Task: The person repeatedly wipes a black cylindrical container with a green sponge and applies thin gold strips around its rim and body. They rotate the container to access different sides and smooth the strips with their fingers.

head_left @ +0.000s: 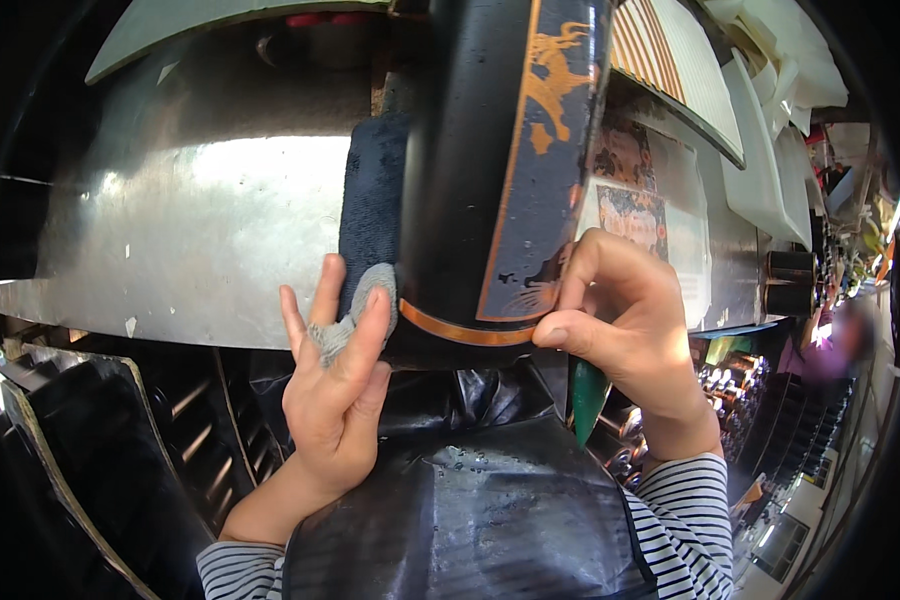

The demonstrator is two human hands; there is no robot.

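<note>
The left hand (335,385) is pressing a small grey cloth (355,315) against the side of a tall black object (490,170) with orange decoration; its fingers are stretched out, not closed around anything. A dark blue towel (373,205) is lying just above the grey cloth, touching the same black side. The right hand (620,320) is gripping the lower right edge of the black object, with the thumb on the orange band, and it is also holding a green pointed tool (587,395) that is hanging down from the palm. Behind them a metal surface (200,230) is reflecting the light. A black plastic sheet (480,510) is lying below both hands.
</note>
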